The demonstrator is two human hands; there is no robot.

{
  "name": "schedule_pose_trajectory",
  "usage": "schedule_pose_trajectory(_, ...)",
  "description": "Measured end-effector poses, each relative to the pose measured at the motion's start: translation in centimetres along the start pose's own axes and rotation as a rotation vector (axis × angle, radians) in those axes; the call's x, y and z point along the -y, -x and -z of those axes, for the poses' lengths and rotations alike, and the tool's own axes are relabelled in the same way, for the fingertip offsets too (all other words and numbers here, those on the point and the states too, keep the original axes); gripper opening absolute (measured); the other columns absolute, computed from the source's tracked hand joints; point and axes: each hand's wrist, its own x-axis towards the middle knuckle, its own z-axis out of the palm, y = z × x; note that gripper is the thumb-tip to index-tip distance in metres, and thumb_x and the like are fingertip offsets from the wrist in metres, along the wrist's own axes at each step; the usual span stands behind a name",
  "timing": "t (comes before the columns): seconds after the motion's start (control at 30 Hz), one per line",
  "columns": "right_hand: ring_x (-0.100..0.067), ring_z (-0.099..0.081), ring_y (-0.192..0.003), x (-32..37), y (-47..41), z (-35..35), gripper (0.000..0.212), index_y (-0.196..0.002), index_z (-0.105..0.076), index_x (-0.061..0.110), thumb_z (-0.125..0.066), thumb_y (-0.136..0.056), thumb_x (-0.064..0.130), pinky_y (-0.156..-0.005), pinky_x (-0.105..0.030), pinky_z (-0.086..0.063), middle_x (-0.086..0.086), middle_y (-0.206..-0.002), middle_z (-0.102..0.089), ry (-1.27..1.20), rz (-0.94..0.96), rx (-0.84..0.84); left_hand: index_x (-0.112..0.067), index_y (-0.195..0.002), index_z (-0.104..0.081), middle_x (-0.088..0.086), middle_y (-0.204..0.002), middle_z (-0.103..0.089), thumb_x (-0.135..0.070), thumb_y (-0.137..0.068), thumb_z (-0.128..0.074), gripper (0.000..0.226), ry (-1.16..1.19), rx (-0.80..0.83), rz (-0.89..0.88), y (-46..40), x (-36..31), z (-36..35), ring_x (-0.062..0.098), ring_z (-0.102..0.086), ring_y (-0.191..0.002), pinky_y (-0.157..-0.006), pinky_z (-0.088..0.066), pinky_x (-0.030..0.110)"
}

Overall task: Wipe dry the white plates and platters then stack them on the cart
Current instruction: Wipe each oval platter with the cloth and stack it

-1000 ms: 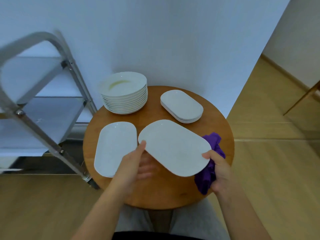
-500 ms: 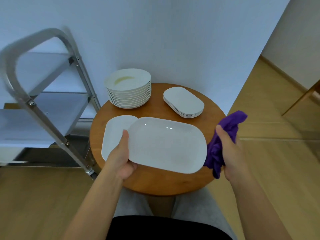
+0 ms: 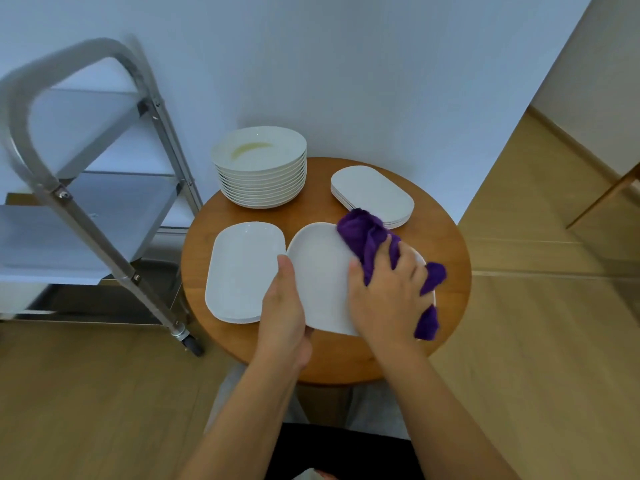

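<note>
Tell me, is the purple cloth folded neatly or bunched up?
Bunched up. The purple cloth is crumpled under the right hand, pressed on the platter, with loose ends sticking out past the fingers.

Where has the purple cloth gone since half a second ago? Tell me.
Yes, it moved: the cloth went from beside the platter onto it, toward the plate stack.

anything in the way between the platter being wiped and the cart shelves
Nothing visible blocks it. The held platter is gripped by the left hand over the round table; the cart stands to its left. Only another platter lies flat on the table between them, low enough to pass over.
</note>
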Motion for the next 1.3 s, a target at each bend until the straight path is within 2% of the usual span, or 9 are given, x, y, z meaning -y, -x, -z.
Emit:
schedule_pose_trajectory(0.17,-0.019,-0.028,-0.133,3.1,1.5,-2.0,0.049,-0.141,-0.037,0.028,-0.035,-0.096,0.045,-0.108,-0.051,-0.022,0.004,-0.147,-0.037,-0.094,0.346,0.051,-0.035,-0.099,-0.059,-0.007,-0.091,-0.074,-0.052,-0.093,-0.039,0.027,0.032,0.12,-0.009,0.1,1.4,0.7,0.012,-0.07,-0.087,-0.065,-0.057,0.026)
schedule_pose_trajectory(0.33,-0.013,-0.04,-0.12,3.6,2.4,-1.9,0.04,-0.123,-0.058,0.024,-0.042,-0.089,0.036,-0.105,-0.04,-0.023,0.006,-0.13,-0.054,-0.396,0.51,0.183,-0.026,-0.102,-0.061,-0.002,-0.088,-0.074,-0.066,-0.085,-0.034,0.05,0.031,-0.04,-0.073,-0.7,-0.1,2.1,0.015,-0.07,-0.084,-0.065,-0.054,0.024)
schedule_pose_trajectory(0.5,-0.007,-0.037,-0.119,1.2,3.3,-1.8,0.039,-0.121,-0.061,0.025,-0.047,-0.086,0.032,-0.101,-0.028,-0.016,0.007,-0.127,-0.054,-0.444,0.636,0.257,-0.025,-0.091,-0.06,0.0,-0.083,-0.072,-0.064,-0.087,-0.039,0.044,0.073,-0.131,-0.05,-0.5,-0.6,2.3,0.017,-0.068,-0.084,-0.067,-0.054,0.027)
schedule_pose_trajectory(0.63,-0.007,-0.034,-0.122,-1.4,2.8,-1.4,0.039,-0.121,-0.062,0.022,-0.052,-0.083,0.029,-0.105,-0.031,-0.012,0.005,-0.128,-0.052,-0.41,0.667,0.261,-0.031,-0.094,-0.055,0.002,-0.099,-0.067,-0.055,-0.089,-0.045,0.027,0.09,-0.137,-0.029,-0.3,-0.5,1.6,0.021,-0.064,-0.095,-0.077,-0.056,0.035)
schedule_pose_trajectory(0.8,-0.023,-0.048,-0.118,-2.9,2.7,-0.9,0.039,-0.117,-0.065,0.019,-0.064,-0.078,0.023,-0.1,-0.046,-0.027,-0.003,-0.122,-0.059,-0.276,0.751,0.131,-0.034,-0.095,-0.055,0.001,-0.099,-0.067,-0.052,-0.088,-0.05,0.02,0.134,-0.132,-0.025,0.1,-0.1,1.1,0.02,-0.065,-0.091,-0.062,-0.057,0.03)
schedule_pose_trajectory(0.93,-0.02,-0.038,-0.123,-5.3,2.4,-0.6,0.048,-0.125,-0.061,0.023,-0.066,-0.077,0.023,-0.097,-0.054,-0.031,-0.007,-0.126,-0.058,-0.141,0.687,0.076,-0.036,-0.095,-0.056,0.0,-0.091,-0.072,-0.049,-0.083,-0.059,0.017,0.132,-0.118,-0.013,-0.3,-1.2,2.3,0.02,-0.07,-0.082,-0.059,-0.058,0.036)
schedule_pose_trajectory(1.1,-0.047,-0.048,-0.121,-5.1,2.5,1.0,0.049,-0.115,-0.069,0.024,-0.082,-0.068,0.029,-0.088,-0.072,-0.034,-0.022,-0.13,-0.055,0.216,0.497,-0.029,-0.037,-0.094,-0.056,-0.003,-0.09,-0.07,-0.057,-0.085,-0.052,0.022,0.013,-0.17,-0.03,-0.7,-2.1,3.3,0.021,-0.067,-0.083,-0.056,-0.056,0.033)
schedule_pose_trajectory(1.2,-0.034,-0.044,-0.116,-3.2,1.6,3.1,0.025,-0.109,-0.068,0.025,-0.062,-0.087,0.035,-0.095,-0.055,-0.032,-0.013,-0.123,-0.054,0.188,0.292,-0.165,-0.037,-0.097,-0.051,-0.004,-0.091,-0.064,-0.061,-0.085,-0.046,0.028,-0.117,-0.208,-0.054,-0.7,-2.4,3.0,0.02,-0.063,-0.083,-0.054,-0.051,0.03)
schedule_pose_trajectory(1.3,-0.014,-0.044,-0.081,-1.9,-1.1,5.8,0.024,-0.081,-0.055,0.018,-0.042,-0.097,0.031,-0.071,-0.028,-0.034,0.002,-0.086,-0.05,-0.108,0.16,-0.139,-0.038,-0.082,-0.05,-0.006,-0.086,-0.06,-0.061,-0.087,-0.045,0.024,-0.256,-0.166,-0.127,-0.3,-2.5,2.4,0.017,-0.059,-0.081,-0.055,-0.047,0.028)
